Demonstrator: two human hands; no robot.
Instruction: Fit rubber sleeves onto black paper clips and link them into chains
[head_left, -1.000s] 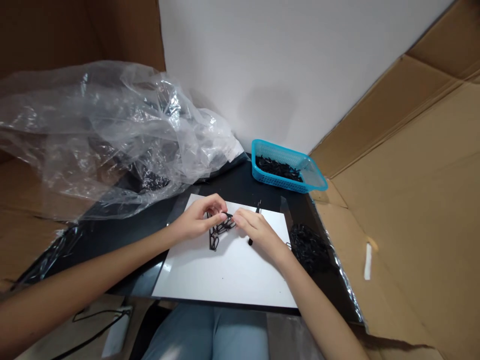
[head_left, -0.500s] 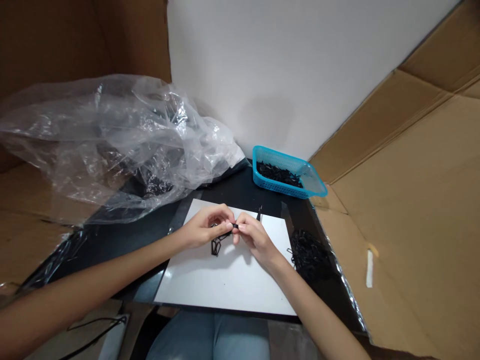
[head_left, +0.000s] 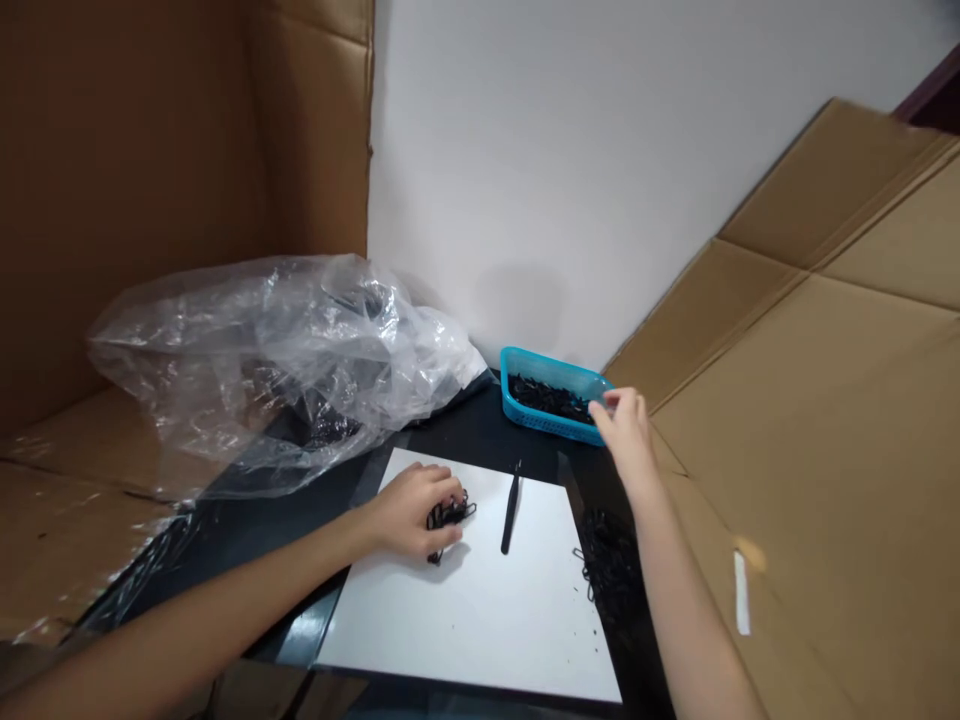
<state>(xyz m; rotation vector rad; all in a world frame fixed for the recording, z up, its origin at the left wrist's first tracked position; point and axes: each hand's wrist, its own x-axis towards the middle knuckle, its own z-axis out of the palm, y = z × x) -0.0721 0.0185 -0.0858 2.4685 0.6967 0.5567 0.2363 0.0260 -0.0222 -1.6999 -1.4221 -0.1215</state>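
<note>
My left hand is over the white board, its fingers curled around a small bunch of black looped pieces. Some of the loops stick out past the fingertips. My right hand is at the right end of the blue basket, thumb and fingers apart, with nothing visible between them. Inside the basket lie many small black strip-like pieces. Black tweezers rest on the white board, to the right of my left hand.
A pile of black looped pieces lies on the dark table, right of the board and beside my right forearm. A crumpled clear plastic bag sits at the back left. Cardboard walls stand on both sides, with a white wall behind.
My right hand has left my left hand and moved up and right to the basket. My left hand keeps the looped pieces. The tweezers now show fully, and the view has tilted upward.
</note>
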